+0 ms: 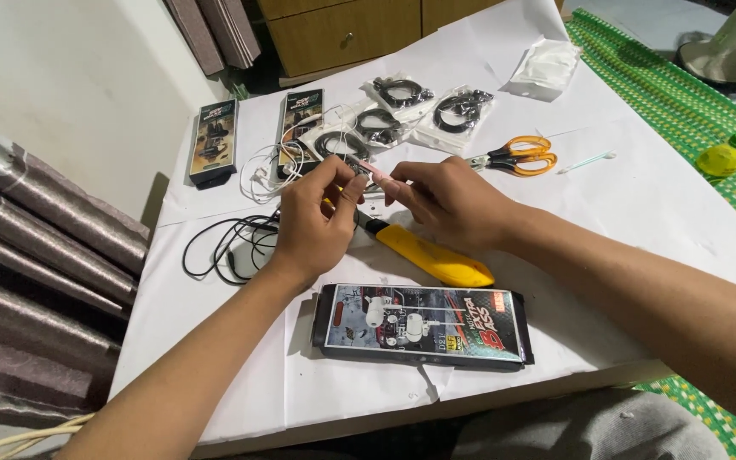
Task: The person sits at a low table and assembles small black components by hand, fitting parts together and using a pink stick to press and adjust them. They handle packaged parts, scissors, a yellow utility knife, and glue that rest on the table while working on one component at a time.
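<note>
Nearest the viewer, a long dark retail box [423, 324] with a clear window lies flat near the front edge of the white paper-covered worktop [641, 213]. Just beyond it a yellow utility knife [432, 254] lies slanted, partly under the right hand [453, 203]. The left hand [313, 223] and right hand meet above the knife, each with fingertips pressed together, pinching opposite ends of a small pinkish stick-like piece [374, 173]; what it is exactly cannot be told. Left of the left hand a coil of black cable [230, 243] rests on the worktop, and a tangle of white earphone wire [276, 162] lies just past it. Farther back stand two more dark boxes [215, 140], several clear bags of black rings [402, 115], and orange-handled scissors [517, 157] beside a thin pale swab [585, 161]. A crumpled white bag [547, 68] lies near the far edge. Off the worktop to the right, a yellow bottle with a green cap [723, 157] sits on a green mat [692, 102].
</note>
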